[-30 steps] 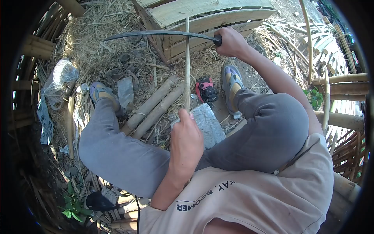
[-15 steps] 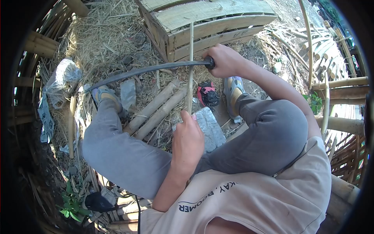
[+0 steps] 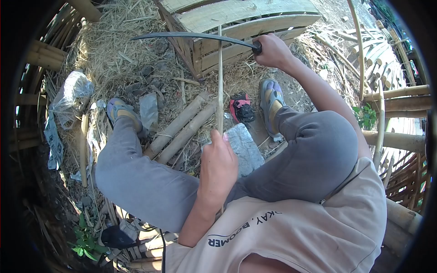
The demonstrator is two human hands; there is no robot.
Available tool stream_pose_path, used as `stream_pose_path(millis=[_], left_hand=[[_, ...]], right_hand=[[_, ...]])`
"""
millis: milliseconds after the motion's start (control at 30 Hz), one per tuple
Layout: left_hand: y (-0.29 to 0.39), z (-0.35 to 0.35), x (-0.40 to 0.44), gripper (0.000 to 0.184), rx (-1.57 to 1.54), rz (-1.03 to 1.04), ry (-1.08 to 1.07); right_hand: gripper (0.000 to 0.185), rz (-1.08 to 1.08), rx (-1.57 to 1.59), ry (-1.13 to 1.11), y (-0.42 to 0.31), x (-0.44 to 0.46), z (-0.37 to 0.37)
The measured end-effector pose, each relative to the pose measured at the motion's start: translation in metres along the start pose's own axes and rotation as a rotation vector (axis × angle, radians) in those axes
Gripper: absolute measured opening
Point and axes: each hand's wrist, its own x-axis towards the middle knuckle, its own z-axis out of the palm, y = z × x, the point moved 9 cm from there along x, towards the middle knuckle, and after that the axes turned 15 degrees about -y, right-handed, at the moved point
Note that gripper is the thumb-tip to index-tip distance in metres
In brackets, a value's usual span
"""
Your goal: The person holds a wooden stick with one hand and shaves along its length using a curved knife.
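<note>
My right hand (image 3: 272,51) is closed round the black handle of a long curved blade (image 3: 195,35), which points left across the upper part of the view. The blade crosses a thin bamboo strip (image 3: 220,86) near the strip's far end. Closed round the near part of that strip is my left hand (image 3: 218,164), above my lap. The strip stretches forward from it, and its near end shows by my shirt. Beyond my left hand lies a grey stone block (image 3: 245,148).
Two bamboo poles (image 3: 189,129) lie between my feet. A slatted wooden crate (image 3: 250,29) stands ahead, with straw to its left. Near my right foot is a red and black object (image 3: 241,108). A plastic bag (image 3: 75,95) lies at the left, and cut bamboo at the right.
Over the last second, my right hand and the blade came nearer along the strip, then moved back out towards its far end. My left hand has stayed nearly still, closed on the strip.
</note>
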Motion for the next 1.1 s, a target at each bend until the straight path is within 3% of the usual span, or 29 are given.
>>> stream_pose_path(millis=[67,167,300,500,933,1100], left_hand=[[-0.002,0.0,0.0,0.025,0.004,-0.017,-0.013],[-0.003,0.0,0.002,0.024,0.039,-0.028,-0.008],[-0.006,0.003,0.004,0.022,0.107,-0.069,-0.015],[-0.008,0.004,0.009,0.02,0.147,-0.124,-0.065],[0.001,0.004,0.004,0.017,0.121,-0.102,-0.057],[-0.003,-0.003,0.001,0.021,0.075,-0.044,0.038]], right_hand=[[0.027,-0.08,0.065,0.01,-0.009,-0.003,0.005],[0.023,-0.195,0.039,-0.182,-0.049,-0.007,0.007],[0.013,-0.279,-0.095,-0.13,-0.081,-0.013,0.004],[0.02,-0.174,-0.021,-0.205,-0.071,-0.006,0.017],[0.022,-0.139,-0.078,-0.117,-0.058,-0.005,0.006],[0.022,-0.08,-0.051,-0.108,-0.033,0.005,0.012]])
